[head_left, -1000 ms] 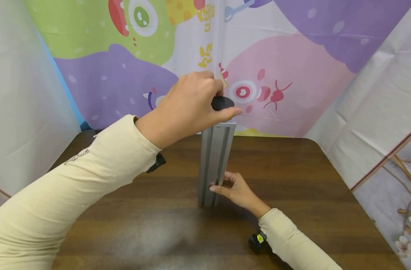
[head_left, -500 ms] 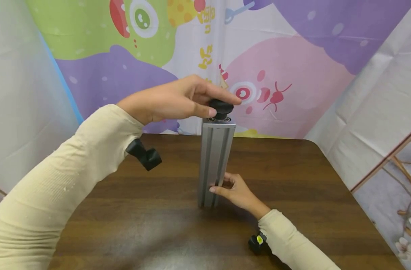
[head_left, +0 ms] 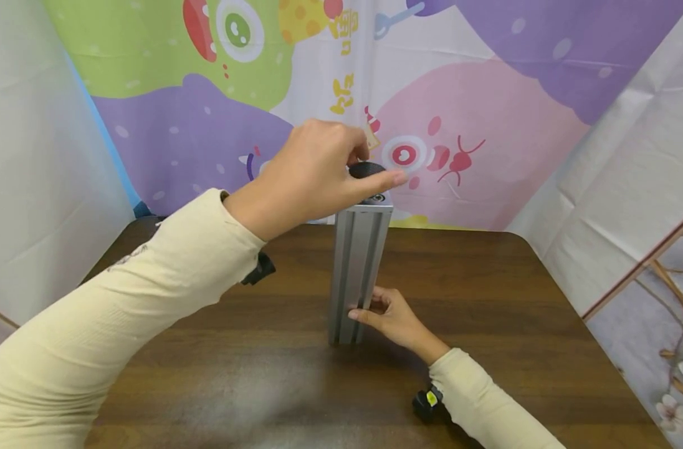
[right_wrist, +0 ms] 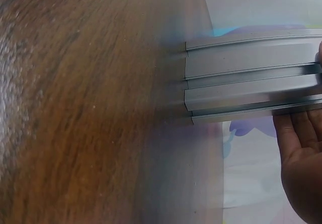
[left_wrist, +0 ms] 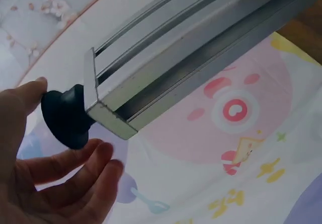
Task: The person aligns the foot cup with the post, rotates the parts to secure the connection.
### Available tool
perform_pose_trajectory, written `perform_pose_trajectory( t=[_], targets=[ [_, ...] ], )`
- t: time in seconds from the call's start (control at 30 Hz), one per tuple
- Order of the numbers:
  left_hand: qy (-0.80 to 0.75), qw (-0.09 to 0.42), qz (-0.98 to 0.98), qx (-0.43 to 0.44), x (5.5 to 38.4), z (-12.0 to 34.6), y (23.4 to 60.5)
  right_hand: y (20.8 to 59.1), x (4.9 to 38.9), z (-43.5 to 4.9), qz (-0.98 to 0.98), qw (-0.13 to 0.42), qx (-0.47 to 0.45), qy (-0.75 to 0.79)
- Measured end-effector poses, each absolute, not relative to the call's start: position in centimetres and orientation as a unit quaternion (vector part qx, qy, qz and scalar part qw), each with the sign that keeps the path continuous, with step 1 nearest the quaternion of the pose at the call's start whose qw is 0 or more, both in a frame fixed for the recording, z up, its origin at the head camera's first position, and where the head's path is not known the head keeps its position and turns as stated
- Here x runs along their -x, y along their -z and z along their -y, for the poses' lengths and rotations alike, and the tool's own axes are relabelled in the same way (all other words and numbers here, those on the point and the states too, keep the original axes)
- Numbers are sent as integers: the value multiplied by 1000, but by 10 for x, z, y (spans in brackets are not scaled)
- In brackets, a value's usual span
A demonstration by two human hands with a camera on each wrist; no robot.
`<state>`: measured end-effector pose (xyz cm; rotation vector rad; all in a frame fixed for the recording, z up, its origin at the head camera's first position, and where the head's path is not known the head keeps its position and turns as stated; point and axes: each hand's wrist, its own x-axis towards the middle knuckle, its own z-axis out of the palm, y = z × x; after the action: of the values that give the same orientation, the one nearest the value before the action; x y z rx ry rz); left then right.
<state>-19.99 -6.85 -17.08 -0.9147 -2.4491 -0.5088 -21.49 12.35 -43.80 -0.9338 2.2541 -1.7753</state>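
A silver aluminium profile (head_left: 359, 274) with long grooves stands upright on the table. On its top end is a black levelling foot (left_wrist: 65, 116) with a round flared base, set on a narrower neck. My left hand (head_left: 313, 168) is at the foot, thumb on one side of the rim and curled fingers at the other, pinching it. Lower down, my right hand (head_left: 397, 321) grips the profile near its base, thumb on the front face and fingers behind. In the right wrist view the profile's lower end (right_wrist: 241, 68) meets the tabletop.
The dark wooden table (head_left: 235, 374) extends around the profile. Behind it hangs a cartoon-printed curtain (head_left: 459, 112), with pale curtains at both sides. Black wrist straps (head_left: 425, 404) sit at the sleeves.
The left hand opened out over the levelling foot half a second ago, then turned back so its knuckles are up and its thumb crosses in front. The right hand and profile have stayed put.
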Motion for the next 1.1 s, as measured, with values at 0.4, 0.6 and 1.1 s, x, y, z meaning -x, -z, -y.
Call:
perform_pose_trajectory(
  t=[0.4, 0.6, 1.1],
  targets=[
    [273, -111, 857, 422, 207, 82, 133, 438, 214, -124, -760, 64, 290, 578],
    [285, -154, 845, 425, 210, 84, 129, 439, 214, -124, -761, 68, 287, 578],
    [22, 283, 893, 349, 191, 63, 163, 439, 216, -124, -747, 63, 301, 590]
  ],
)
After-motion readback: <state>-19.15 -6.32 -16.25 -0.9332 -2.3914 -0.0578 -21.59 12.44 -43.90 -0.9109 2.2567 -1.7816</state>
